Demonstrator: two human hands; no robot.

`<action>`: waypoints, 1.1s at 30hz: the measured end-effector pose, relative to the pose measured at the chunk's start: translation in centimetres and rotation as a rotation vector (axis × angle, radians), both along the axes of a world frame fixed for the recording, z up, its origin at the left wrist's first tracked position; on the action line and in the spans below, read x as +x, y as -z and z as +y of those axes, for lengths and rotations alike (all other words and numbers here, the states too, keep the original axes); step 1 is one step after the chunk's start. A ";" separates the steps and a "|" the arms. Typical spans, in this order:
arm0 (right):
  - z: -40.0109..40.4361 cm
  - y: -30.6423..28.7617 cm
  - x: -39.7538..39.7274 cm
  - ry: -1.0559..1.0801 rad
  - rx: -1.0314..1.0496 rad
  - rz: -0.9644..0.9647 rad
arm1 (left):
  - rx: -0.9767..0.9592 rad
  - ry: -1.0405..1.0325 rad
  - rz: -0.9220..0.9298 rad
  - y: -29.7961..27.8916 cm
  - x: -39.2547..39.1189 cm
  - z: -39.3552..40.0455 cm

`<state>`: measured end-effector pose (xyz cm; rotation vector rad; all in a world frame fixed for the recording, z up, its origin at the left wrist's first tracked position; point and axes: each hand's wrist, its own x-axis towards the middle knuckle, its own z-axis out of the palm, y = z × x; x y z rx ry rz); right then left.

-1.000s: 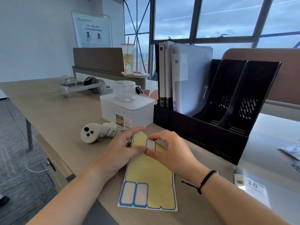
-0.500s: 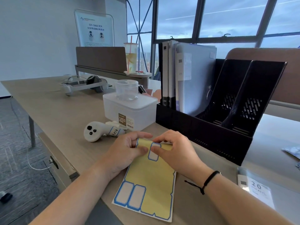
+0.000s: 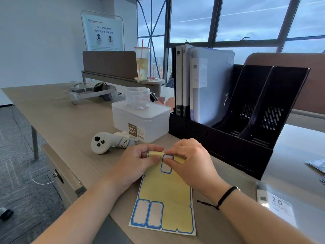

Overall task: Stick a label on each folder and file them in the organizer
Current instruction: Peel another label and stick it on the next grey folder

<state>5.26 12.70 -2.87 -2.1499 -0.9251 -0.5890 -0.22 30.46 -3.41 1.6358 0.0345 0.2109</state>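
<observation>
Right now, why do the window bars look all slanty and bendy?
In the head view, the wide-angle lens tilts and bends the window frame and stretches the organizer towards the edges; bright sky behind leaves the organizer dark, while the label sheet stays sharp and evenly lit.

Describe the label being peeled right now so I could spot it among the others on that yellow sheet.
Start at the black organizer; in front of it lies the yellow label sheet. At its far end, between the left hand and right hand, sits one blue-bordered label. It stands alone there, while two other labels lie together at the near corner.
</observation>
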 end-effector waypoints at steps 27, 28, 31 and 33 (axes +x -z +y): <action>0.1 -4.9 0.8 0.056 0.267 0.595 | 0.814 -0.339 0.069 0.3 -0.2 -1.4; -0.1 -5.9 0.8 0.042 0.192 0.650 | 0.882 -0.380 0.070 0.2 -0.5 -1.4; -1.6 -8.9 0.4 0.034 -0.047 0.680 | 0.826 -0.428 -0.022 -0.8 -1.2 -2.5; -3.5 -10.6 -0.2 0.058 -0.137 0.631 | 0.611 -0.392 -0.069 -2.4 -1.7 -4.4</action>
